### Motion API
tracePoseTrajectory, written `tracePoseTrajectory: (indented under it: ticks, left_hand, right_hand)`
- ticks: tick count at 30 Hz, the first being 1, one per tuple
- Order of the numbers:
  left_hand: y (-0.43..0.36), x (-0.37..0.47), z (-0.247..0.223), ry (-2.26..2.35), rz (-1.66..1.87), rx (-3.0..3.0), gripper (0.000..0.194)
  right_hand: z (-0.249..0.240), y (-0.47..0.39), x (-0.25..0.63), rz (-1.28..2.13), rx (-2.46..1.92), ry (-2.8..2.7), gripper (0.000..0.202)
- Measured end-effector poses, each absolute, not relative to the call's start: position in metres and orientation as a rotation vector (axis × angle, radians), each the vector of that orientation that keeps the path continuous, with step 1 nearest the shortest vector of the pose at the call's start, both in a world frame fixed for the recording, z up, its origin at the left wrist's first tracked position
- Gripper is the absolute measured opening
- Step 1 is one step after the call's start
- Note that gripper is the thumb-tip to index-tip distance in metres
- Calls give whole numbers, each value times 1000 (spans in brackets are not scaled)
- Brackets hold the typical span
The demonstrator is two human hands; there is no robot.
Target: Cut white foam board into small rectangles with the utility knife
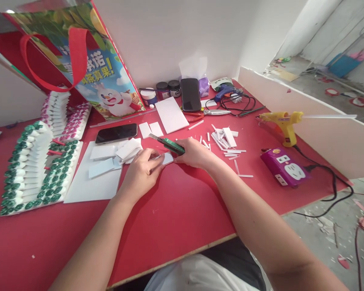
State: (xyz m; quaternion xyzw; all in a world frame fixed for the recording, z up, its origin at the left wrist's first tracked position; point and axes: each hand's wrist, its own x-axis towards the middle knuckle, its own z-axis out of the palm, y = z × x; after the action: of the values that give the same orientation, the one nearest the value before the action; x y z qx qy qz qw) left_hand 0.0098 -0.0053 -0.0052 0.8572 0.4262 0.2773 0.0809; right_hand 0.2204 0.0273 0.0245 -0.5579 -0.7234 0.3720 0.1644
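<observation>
Low over the red table, my left hand [142,169] pinches a small white board piece [168,158] between its fingers. In my right hand [194,153] is a green utility knife [172,146], its blade slanting up and to the left. The right fingertips also reach the piece's right end. Beside my left hand, several cut white pieces [103,152] are heaped on a larger white sheet [94,190]. Thin white offcuts [223,139] lie scattered to the right of my right hand.
Behind are a white panel [172,115], a dark phone [117,133], scissors [216,112] and paint jars [162,89]. A yellow glue gun [286,125] and purple power socket [283,167] with cords stand right. Green-and-white decorated pieces [30,161] and a printed bag [109,68] are left.
</observation>
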Motion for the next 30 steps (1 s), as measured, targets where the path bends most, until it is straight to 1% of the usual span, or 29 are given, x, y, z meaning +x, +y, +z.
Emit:
tracePoseTrajectory:
  ticks: [5,9,12,18,21,23,25,30]
  left_hand:
    - [-7,10,-3,1284,839,2500,20]
    - [-6,10,-2,1316,857,2444,17]
    - [-5,9,-3,1324,852,2424,19]
    - [-3,7,-2,1332,877,2312,20]
    - [-3,0,2,1314,828,2253,29]
    - [-3,-5,7,1312,767,2196,39]
    - [-3,-9,11,1303,703,2140,44]
    - [-1,-14,16,1256,672,2073,41]
  right_hand:
    - [24,28,223,1086,-1559,-2061,16]
    - [25,28,225,1191,-1530,-1997,22]
    - [25,27,222,1242,-1568,-1902,20]
    - [25,26,216,1154,-1658,-1899,17]
    - [26,26,215,1140,-1698,-1902,20]
    - [26,26,215,1160,-1712,-1895,26]
    - [25,26,215,1178,-1754,-1872,31]
    - [24,26,214,1208,-1793,-1848,37]
